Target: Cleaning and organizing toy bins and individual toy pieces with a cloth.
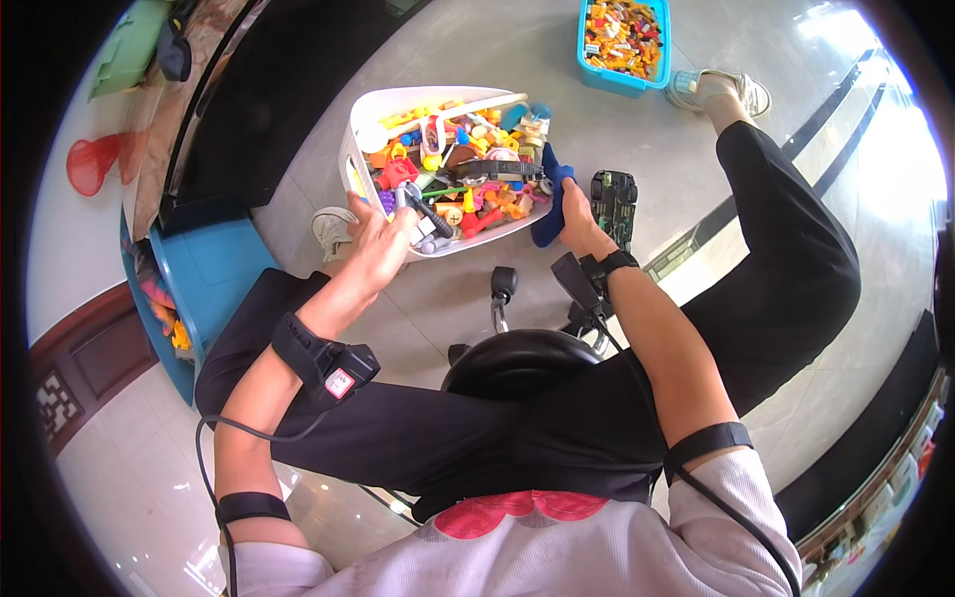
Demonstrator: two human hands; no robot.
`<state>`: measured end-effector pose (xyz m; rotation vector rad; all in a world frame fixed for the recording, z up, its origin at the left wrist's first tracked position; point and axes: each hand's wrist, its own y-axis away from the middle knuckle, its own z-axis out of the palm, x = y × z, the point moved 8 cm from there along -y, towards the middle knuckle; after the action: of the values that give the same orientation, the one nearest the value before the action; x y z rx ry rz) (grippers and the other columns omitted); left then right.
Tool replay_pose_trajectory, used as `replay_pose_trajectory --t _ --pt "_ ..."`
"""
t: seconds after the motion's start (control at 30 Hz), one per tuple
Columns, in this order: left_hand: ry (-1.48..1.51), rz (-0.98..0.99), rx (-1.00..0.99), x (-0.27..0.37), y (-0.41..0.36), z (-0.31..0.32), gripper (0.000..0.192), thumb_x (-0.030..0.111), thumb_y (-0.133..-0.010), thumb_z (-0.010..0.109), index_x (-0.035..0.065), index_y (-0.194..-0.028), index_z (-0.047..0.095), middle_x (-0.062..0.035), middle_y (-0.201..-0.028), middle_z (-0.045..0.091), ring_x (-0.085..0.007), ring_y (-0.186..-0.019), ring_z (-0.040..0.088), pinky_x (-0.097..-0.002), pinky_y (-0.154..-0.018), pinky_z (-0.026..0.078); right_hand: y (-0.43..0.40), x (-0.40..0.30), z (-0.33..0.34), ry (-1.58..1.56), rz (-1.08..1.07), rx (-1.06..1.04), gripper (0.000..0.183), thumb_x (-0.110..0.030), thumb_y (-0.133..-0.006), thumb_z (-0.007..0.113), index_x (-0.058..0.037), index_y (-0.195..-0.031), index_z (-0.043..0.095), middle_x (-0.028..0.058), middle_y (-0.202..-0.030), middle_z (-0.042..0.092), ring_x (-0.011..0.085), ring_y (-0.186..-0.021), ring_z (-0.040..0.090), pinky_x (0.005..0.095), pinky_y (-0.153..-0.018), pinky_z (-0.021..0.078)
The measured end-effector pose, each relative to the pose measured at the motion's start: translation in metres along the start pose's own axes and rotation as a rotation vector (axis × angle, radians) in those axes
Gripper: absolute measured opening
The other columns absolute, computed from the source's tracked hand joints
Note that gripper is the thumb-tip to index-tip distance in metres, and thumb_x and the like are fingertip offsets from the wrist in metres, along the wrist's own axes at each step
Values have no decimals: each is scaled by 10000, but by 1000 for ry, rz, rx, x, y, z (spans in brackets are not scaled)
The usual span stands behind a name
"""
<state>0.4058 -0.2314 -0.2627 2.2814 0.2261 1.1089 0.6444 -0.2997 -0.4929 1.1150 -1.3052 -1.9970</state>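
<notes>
A white plastic bin [357, 112] full of mixed small toys stands on the floor before me. My left hand [377, 239] grips its near left rim, the thumb on the inner side beside a grey and black toy piece [433, 213]. At the bin's right side my right hand [582, 216] holds a dark blue cloth [550, 213] against the wall; its fingertips are partly hidden. Just right of that hand a dark toy car [614, 205] lies on the tiles, apart from the bin. Red, yellow, orange and blue plastic pieces fill the bin, with a long cream-coloured stick [477, 107] across the back.
A turquoise tub [627, 86] of small building bricks is at the back right, close to my shoe [753, 95]. On the left are a blue plastic container [216, 257] and a black cabinet front [276, 82]. A black wheeled stool [522, 366] is under me.
</notes>
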Motion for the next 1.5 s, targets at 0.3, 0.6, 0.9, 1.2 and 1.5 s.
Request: replay_pose_trajectory --t 0.3,0.6,0.9,1.2,1.5 --pt "-33 22 30 21 14 2 531 560 -845 345 133 -1139 458 -181 -1117 229 -318 -1121 257 -373 -978 200 14 2 9 -299 -163 124 503 -455 -824 354 -32 -1043 517 77 -956 547 205 -834 525 347 -728 433" --pt "103 -140 224 -14 17 -14 792 578 -788 470 -79 -1168 245 -187 -1118 280 -292 -1147 271 -365 -957 245 81 11 38 -365 -65 114 601 -494 -809 386 -34 -1196 399 100 -1135 453 223 -1019 445 352 -877 349" --pt "165 -27 241 10 13 -4 791 554 -766 554 -38 -1169 218 -263 -1124 371 -280 -1080 386 -334 -919 306 126 -6 26 -60 -164 370 635 -404 -718 506 16 -1181 396 194 -1062 516 291 -1000 503 365 -857 379" --pt "297 -89 191 14 12 -2 852 535 -740 605 -17 -1196 143 -256 -1154 338 -263 -1089 383 -318 -917 324 104 -9 -9 403 -277 461 508 -316 -723 515 42 -1078 463 258 -1044 529 381 -981 523 408 -862 401" --pt "422 -135 207 25 9 1 867 439 -679 716 -14 -1159 153 -239 -1151 348 -233 -1040 461 -289 -811 438 168 -90 32 879 -960 429 289 -229 -779 519 -7 -962 544 202 -847 547 346 -931 523 391 -814 423"
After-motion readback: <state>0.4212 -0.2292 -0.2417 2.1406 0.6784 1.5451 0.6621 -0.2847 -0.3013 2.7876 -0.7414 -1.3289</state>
